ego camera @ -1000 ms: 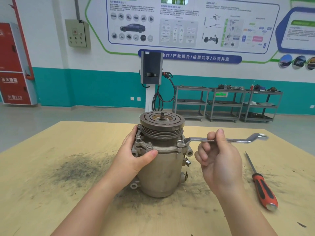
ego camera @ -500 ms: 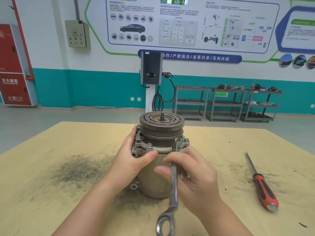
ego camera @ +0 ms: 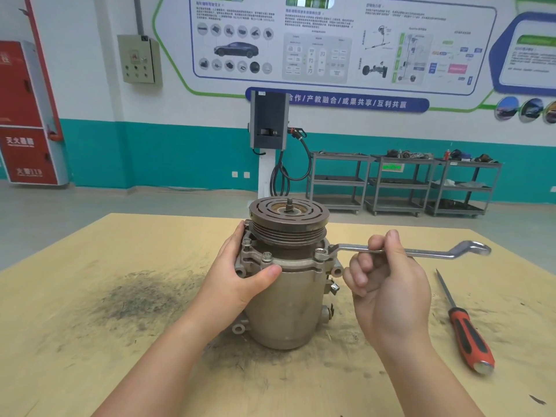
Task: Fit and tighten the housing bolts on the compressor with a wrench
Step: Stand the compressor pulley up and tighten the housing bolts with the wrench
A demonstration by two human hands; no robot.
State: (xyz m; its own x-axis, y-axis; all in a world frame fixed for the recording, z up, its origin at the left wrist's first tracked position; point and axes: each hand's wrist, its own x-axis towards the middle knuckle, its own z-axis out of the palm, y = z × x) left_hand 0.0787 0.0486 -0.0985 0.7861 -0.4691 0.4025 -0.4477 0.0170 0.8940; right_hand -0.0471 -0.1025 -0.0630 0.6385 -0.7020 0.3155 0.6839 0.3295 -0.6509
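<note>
The compressor [ego camera: 285,284] stands upright at the centre of the desk [ego camera: 90,341], pulley end up, w/ a threaded shaft stub at the top.

Left hand [ego camera: 240,284]: wrapped round the left side of the housing just below the flange, thumb across the front, fingers behind — it grips the body. Two housing bolts [ego camera: 266,256] sit in the flange immediately above the thumb.

Right hand [ego camera: 388,284]: fingers curled round the shank of the wrench [ego camera: 421,251], index finger hooked over the top, holding it approx. level. The wrench's near ring end sits on the bolt at the right side of the flange; the far ring end points right, clear of the desk.

Other items: a screwdriver [ego camera: 466,332] (red and black handle) lies on the desk to the right, apart from both hands, tip pointing away. A dark smear of grime [ego camera: 144,296] marks the desk surface left of the compressor.
</note>
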